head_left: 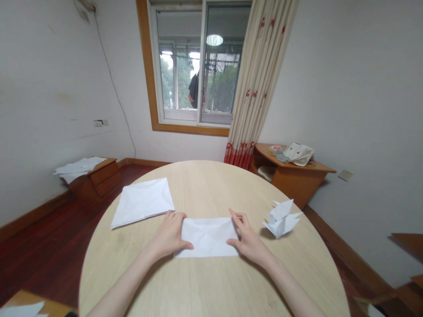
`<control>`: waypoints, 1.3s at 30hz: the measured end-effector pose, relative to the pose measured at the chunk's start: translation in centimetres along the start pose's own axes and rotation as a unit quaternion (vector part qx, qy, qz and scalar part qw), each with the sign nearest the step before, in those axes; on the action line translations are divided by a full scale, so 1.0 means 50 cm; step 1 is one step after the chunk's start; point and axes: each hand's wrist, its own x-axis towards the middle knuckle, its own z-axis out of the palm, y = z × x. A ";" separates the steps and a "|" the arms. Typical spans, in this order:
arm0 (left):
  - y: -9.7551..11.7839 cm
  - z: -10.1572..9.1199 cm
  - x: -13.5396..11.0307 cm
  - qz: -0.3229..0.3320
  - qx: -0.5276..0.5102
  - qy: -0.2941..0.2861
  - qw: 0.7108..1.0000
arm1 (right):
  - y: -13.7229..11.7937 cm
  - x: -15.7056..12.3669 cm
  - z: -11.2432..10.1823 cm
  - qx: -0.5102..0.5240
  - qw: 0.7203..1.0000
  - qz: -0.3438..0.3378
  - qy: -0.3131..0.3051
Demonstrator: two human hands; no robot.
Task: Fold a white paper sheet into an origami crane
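A folded white sheet of paper lies flat on the round wooden table in front of me. My left hand rests on its left end, fingers stretched forward and thumb lying across the paper. My right hand presses the right end, fingers laid flat and slightly apart. Both hands hold the sheet down against the tabletop. Neither hand grips anything.
A stack of white paper sheets lies at the table's left. A folded paper figure stands at the right. A low wooden cabinet with papers sits left on the floor; a corner shelf stands by the curtain.
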 end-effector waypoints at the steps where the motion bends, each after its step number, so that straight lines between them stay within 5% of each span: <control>1: 0.002 -0.001 0.000 -0.003 -0.009 0.004 1.000 | 0.002 0.001 0.000 0.004 1.000 -0.003 0.011; 7: -0.001 0.003 -0.003 0.036 -0.074 0.062 0.995 | 0.013 0.003 -0.001 -0.009 0.988 -0.096 0.118; 15: -0.015 0.010 -0.003 0.135 -0.138 0.154 0.969 | -0.005 -0.001 -0.008 -0.020 0.938 -0.224 0.262; 29: -0.009 0.011 -0.008 0.188 -0.153 0.239 0.941 | -0.033 -0.007 -0.023 0.024 0.925 -0.264 0.273; 39: 0.015 -0.005 -0.021 0.203 -0.136 0.228 0.943 | -0.035 -0.013 -0.022 0.036 0.933 -0.267 0.241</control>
